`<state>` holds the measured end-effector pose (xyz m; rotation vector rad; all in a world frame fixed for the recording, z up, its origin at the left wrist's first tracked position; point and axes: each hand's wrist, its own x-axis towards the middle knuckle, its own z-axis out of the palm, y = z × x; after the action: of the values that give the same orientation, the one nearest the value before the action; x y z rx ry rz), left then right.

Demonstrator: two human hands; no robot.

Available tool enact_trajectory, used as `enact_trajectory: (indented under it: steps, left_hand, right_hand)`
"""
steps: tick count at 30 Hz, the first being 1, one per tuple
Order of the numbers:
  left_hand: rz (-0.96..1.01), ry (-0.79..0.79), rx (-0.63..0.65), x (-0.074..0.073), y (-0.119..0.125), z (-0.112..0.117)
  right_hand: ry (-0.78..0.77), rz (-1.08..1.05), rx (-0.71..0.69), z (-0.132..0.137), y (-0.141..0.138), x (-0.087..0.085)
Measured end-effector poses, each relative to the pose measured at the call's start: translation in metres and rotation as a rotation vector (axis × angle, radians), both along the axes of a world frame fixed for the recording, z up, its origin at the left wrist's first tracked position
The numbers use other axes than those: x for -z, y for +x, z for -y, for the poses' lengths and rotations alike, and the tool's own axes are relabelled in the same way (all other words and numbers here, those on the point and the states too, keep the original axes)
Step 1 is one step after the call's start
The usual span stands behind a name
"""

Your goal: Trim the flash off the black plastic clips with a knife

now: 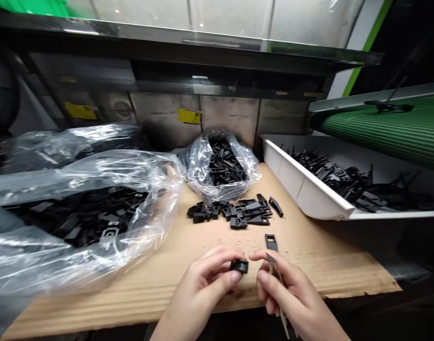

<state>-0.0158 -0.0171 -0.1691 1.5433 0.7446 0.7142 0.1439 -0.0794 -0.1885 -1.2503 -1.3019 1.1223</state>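
Low at the front of the cardboard-covered surface (188,279), my left hand (210,284) pinches a small black plastic part (239,266) between thumb and fingers. My right hand (284,289) is closed around a slim metal blade-like tool (274,269), its tip pointing up and away; the exact kind is unclear. The tool is apart from the part in my left hand. Just beyond my right fingers lies a flat black clip (271,242) with a square opening. Farther back is a loose pile of black plastic parts (238,211).
A clear plastic bag (163,213) full of black parts lies at left, and a smaller bag (197,170) of them stands behind the pile. At right, a white bin (302,199) holds more parts beneath a green conveyor belt (384,130). A metal shelf (203,47) spans the back.
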Motion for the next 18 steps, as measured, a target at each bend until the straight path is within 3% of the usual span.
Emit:
enact_trajectory:
  steps: [5,13,18]
  left_hand:
    - [0.024,-0.027,-0.026,0.004,-0.002,0.000]
    - [0.017,0.034,-0.019,0.007,0.000,0.004]
    - [-0.007,0.061,-0.062,0.007,-0.001,0.007]
  right_hand:
    - [0.030,0.025,0.094,0.004,-0.003,0.010]
    - [0.272,0.419,0.133,0.010,0.001,0.008]
    - [0.333,0.804,0.015,0.018,0.016,0.002]
